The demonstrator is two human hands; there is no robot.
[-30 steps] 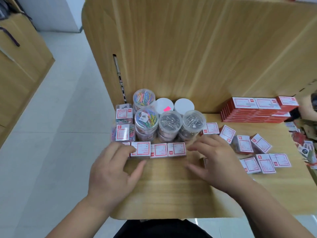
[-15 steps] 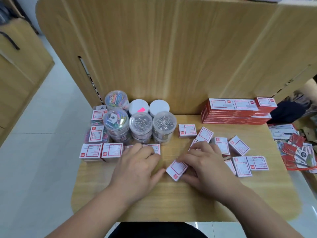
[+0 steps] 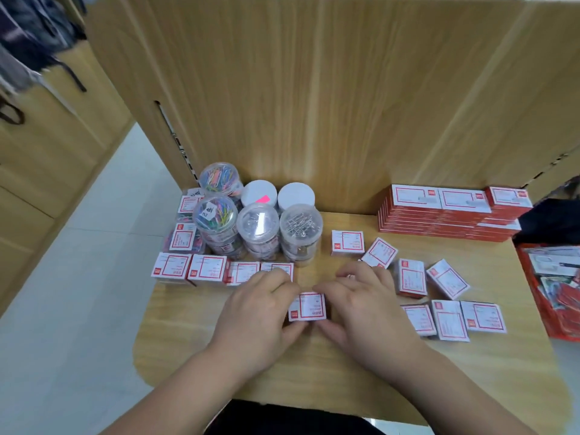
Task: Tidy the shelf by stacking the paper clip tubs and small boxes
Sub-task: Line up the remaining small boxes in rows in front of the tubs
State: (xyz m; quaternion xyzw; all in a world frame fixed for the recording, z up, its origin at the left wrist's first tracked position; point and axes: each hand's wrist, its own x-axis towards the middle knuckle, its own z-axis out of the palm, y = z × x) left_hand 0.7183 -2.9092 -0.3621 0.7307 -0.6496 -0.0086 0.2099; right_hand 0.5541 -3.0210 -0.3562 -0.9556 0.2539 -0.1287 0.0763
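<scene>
From my station I see the tubs [image 3: 258,226] clustered at the back left of the shelf [image 3: 314,372], against the back panel [image 3: 314,105], some stacked on others. Just before them a row of small boxes [image 3: 207,270] runs left to right. Before that row's right end, a single box [image 3: 307,306] sits pinched between the left hand [image 3: 254,312] and right hand [image 3: 367,309]. To the right lie loose boxes [image 3: 411,281]; behind them, a stack of flat boxes [image 3: 445,221]. A tray of packets [image 3: 552,293] lies beyond the shelf's right edge.

Light: bright, even, diffuse. Shadows: faint, on desk [image 3: 314,372]. Glare: slight, on paper clip tubs [image 3: 258,229]. Edges: bowed, blurred, especially upper left.
</scene>
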